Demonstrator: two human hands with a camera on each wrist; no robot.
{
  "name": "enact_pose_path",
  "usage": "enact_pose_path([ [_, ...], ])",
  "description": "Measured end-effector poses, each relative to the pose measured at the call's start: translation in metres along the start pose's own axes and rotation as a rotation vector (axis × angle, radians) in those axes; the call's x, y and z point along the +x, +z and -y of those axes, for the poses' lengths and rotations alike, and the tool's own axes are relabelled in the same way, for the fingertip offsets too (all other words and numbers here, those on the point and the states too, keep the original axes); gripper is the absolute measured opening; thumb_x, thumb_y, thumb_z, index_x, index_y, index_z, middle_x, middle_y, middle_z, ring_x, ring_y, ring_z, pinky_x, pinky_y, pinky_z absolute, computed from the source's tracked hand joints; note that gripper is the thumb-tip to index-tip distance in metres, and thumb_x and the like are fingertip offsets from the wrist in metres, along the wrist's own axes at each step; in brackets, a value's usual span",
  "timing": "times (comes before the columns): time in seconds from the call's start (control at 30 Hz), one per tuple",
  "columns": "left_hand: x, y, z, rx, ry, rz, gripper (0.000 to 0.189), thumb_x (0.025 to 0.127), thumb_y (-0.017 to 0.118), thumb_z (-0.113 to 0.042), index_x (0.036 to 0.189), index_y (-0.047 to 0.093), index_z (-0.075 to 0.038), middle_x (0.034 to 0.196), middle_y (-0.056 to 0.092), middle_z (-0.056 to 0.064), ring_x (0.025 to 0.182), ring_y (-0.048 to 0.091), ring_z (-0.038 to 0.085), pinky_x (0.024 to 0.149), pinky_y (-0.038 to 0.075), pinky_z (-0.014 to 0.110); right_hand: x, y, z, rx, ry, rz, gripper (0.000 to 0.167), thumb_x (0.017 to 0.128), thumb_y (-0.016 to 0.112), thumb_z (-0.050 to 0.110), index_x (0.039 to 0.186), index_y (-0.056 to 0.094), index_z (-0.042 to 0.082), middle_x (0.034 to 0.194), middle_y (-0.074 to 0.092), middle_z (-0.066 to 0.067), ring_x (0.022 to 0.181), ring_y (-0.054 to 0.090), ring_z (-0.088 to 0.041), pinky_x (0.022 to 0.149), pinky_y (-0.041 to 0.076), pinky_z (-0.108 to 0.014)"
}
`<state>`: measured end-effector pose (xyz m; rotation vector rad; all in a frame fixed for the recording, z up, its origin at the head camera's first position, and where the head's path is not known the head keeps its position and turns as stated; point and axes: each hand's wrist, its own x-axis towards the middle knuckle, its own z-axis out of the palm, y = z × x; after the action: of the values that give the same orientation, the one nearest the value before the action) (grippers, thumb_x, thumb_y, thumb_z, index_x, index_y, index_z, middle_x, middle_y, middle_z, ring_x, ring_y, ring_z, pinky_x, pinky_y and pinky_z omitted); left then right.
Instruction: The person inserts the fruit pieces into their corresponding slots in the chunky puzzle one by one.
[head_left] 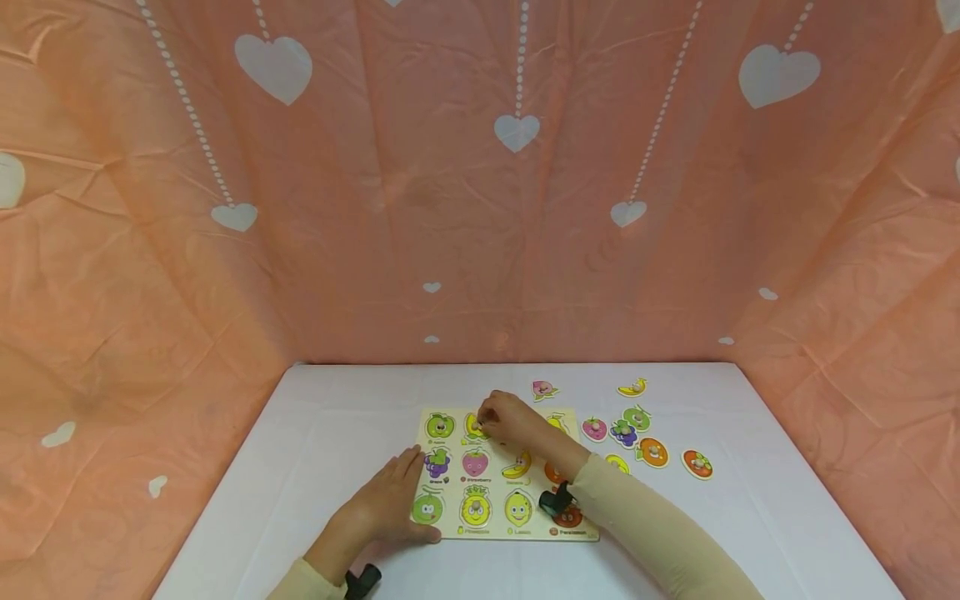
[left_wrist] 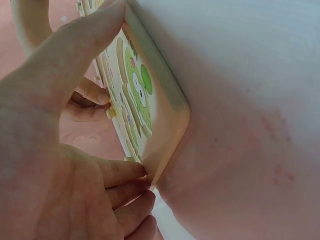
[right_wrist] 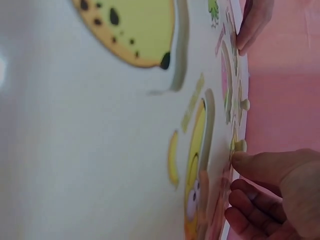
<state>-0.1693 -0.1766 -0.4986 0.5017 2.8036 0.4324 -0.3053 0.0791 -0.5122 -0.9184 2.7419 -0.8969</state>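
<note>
A cream fruit puzzle board (head_left: 498, 500) lies flat on the table with pictured slots. My left hand (head_left: 386, 500) spans its near left corner, thumb on the front edge and outstretched fingers along the left edge. My right hand (head_left: 517, 421) reaches over the back row, thumb and fingers curled at the knob of a yellow fruit puzzle piece (head_left: 471, 429). In the right wrist view the thumb tip (right_wrist: 239, 159) is right at that knob (right_wrist: 241, 145). A green apple piece (head_left: 440, 426) and a pineapple piece (head_left: 476, 507) sit in their slots. My right forearm covers part of the board's right side.
Right of the board lie several loose knobbed pieces: a peach (head_left: 543, 390), banana (head_left: 632, 387), strawberry (head_left: 595, 429), grapes (head_left: 623, 432), green melon (head_left: 637, 417), orange (head_left: 653, 452) and a red-orange fruit (head_left: 698, 464). A draped curtain (head_left: 450, 208) surrounds the white table (head_left: 337, 417).
</note>
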Motion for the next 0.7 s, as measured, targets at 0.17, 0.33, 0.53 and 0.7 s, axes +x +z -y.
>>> enact_pose_path([
  [0.17, -0.001, -0.001, 0.000, -0.004, 0.001, -0.005, 0.127, 0.073, 0.096, -0.056, 0.160, 0.035, 0.013, 0.170, 0.030, 0.031, 0.159, 0.030, 0.044, 0.133, 0.028, 0.053, -0.003, -0.004, -0.007, 0.022, -0.018, -0.025, 0.011, 0.097, 0.074, 0.004, 0.107, 0.077, 0.002, 0.097, 0.064, -0.003, 0.092, 0.060, -0.015, 0.090, 0.060, -0.036],
  [0.33, -0.001, -0.002, -0.001, -0.004, 0.000, -0.005, 0.127, 0.073, 0.096, -0.056, 0.160, 0.035, 0.013, 0.170, 0.030, 0.031, 0.159, 0.029, 0.044, 0.133, 0.027, 0.054, -0.008, -0.012, -0.012, 0.073, -0.004, -0.045, 0.012, 0.101, 0.072, 0.008, 0.111, 0.077, 0.004, 0.101, 0.065, -0.001, 0.096, 0.062, -0.015, 0.094, 0.060, -0.037],
  [0.53, -0.001, -0.001, -0.001, -0.015, 0.002, -0.004, 0.126, 0.073, 0.096, -0.055, 0.160, 0.035, 0.013, 0.170, 0.029, 0.031, 0.160, 0.029, 0.044, 0.133, 0.027, 0.054, -0.014, -0.020, -0.021, 0.140, 0.025, -0.055, 0.015, 0.104, 0.068, 0.008, 0.114, 0.075, 0.000, 0.102, 0.063, -0.003, 0.095, 0.063, -0.014, 0.089, 0.061, -0.034],
  [0.7, -0.001, 0.000, 0.000, -0.025, 0.003, -0.007, 0.126, 0.073, 0.096, -0.055, 0.160, 0.035, 0.013, 0.170, 0.029, 0.031, 0.160, 0.028, 0.044, 0.133, 0.027, 0.054, -0.018, -0.025, -0.029, 0.108, 0.036, -0.100, 0.014, 0.103, 0.069, 0.007, 0.113, 0.076, 0.000, 0.104, 0.064, -0.004, 0.096, 0.065, -0.015, 0.090, 0.062, -0.036],
])
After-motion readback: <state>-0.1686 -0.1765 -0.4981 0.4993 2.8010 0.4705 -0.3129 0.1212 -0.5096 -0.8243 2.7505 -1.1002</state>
